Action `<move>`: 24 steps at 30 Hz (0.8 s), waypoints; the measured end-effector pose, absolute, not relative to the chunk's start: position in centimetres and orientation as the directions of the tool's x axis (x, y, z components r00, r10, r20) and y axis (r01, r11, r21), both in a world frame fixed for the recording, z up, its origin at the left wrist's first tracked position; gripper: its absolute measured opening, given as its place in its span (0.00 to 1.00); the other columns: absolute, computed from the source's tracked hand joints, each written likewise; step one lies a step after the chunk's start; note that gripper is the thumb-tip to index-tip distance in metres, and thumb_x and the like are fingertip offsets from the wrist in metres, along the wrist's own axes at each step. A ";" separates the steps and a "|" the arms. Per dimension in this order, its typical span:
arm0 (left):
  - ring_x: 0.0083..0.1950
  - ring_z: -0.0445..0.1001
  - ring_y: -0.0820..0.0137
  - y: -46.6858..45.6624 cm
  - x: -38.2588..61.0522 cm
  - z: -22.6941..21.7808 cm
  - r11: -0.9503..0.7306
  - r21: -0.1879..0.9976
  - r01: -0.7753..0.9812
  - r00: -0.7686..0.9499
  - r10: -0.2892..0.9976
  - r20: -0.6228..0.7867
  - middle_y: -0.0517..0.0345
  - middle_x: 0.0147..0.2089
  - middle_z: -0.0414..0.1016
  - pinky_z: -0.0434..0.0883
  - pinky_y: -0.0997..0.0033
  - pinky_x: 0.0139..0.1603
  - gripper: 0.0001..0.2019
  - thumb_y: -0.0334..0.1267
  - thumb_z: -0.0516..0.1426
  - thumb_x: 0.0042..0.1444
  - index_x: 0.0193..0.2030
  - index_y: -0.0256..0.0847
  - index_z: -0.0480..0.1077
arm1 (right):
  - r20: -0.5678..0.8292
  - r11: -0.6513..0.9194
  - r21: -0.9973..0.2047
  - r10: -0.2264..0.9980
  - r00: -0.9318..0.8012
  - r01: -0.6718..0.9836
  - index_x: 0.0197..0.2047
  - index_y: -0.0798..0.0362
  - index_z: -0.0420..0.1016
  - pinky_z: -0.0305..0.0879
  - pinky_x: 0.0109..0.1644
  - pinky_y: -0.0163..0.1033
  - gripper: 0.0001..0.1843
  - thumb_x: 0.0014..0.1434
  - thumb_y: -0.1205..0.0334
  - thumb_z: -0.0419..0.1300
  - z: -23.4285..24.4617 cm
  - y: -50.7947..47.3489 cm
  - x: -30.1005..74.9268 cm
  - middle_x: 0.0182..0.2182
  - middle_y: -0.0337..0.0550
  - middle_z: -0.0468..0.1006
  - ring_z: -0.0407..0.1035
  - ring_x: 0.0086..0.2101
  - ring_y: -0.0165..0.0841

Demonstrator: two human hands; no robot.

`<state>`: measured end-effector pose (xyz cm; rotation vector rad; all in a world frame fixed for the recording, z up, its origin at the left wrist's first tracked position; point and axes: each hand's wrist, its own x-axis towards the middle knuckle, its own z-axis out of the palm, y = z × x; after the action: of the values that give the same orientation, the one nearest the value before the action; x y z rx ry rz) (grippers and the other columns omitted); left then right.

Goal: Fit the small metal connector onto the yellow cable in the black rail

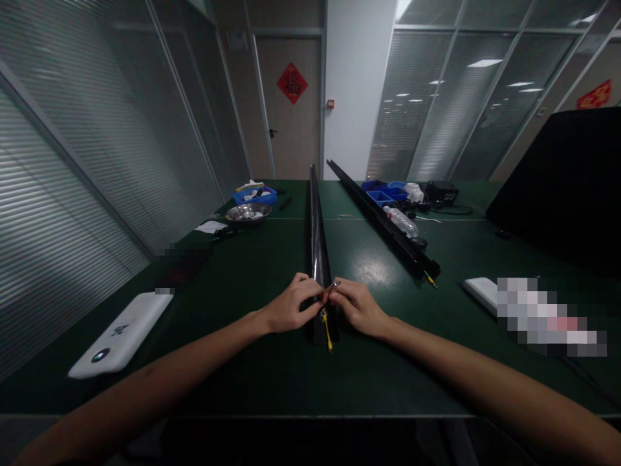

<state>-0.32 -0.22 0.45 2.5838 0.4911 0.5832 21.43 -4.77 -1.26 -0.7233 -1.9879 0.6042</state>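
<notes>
A long black rail [316, 226] lies along the middle of the green table [272, 375], running away from me. Both hands meet over its near end. My left hand [291, 305] is closed, its fingers pinching at the rail's top. My right hand [355, 304] is closed too and pinches a small silver part [334, 283] against the rail. A yellow wire [326, 329] hangs out of the rail's near end, just below my fingers.
A second black rail [383, 217] lies diagonally to the right, with a plastic bottle [400, 221] beside it. Blue bins [385, 191] and cables sit at the far right, a metal bowl [247, 212] far left. A white power bank [121, 333] lies near left.
</notes>
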 end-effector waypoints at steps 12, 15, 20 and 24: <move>0.49 0.73 0.63 -0.1 -0.3 0.3 -0.850 0.466 0.247 0.843 0.425 0.329 0.54 0.45 0.76 0.60 0.59 0.60 0.06 0.34 0.52 0.67 0.45 0.40 0.70 | 0.601 0.705 -0.656 0.704 -0.379 0.270 0.38 0.53 0.74 0.66 0.40 0.39 0.16 0.74 0.57 0.51 -0.6 -5.3 21.1 0.33 0.43 0.74 0.69 0.34 0.35; 0.49 0.72 0.63 -0.1 -0.3 0.3 -0.848 0.467 0.250 0.846 0.426 0.322 0.53 0.45 0.76 0.60 0.58 0.60 0.06 0.34 0.52 0.67 0.46 0.40 0.70 | 0.596 0.702 -0.661 0.706 -0.383 0.264 0.37 0.53 0.74 0.65 0.39 0.39 0.16 0.74 0.57 0.51 -0.8 -5.1 21.2 0.33 0.43 0.73 0.69 0.33 0.34; 0.50 0.72 0.63 -0.1 -0.3 0.5 -0.847 0.469 0.250 0.856 0.419 0.301 0.53 0.46 0.76 0.60 0.58 0.60 0.07 0.34 0.52 0.68 0.47 0.41 0.70 | 0.573 0.691 -0.672 0.713 -0.403 0.267 0.37 0.53 0.74 0.66 0.40 0.39 0.16 0.74 0.57 0.51 -1.2 -4.8 21.4 0.33 0.43 0.74 0.69 0.34 0.35; 0.49 0.73 0.63 -0.1 -0.2 0.6 -0.851 0.466 0.243 0.859 0.412 0.305 0.54 0.45 0.76 0.61 0.58 0.59 0.07 0.35 0.51 0.68 0.46 0.41 0.70 | 0.576 0.696 -0.667 0.708 -0.408 0.266 0.38 0.53 0.74 0.67 0.40 0.39 0.16 0.75 0.57 0.50 -1.5 -4.6 21.4 0.33 0.43 0.74 0.69 0.34 0.35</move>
<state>-0.25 -0.12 0.59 2.6154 0.4832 0.5581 21.42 -4.57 -1.46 -0.7504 -1.9834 0.6052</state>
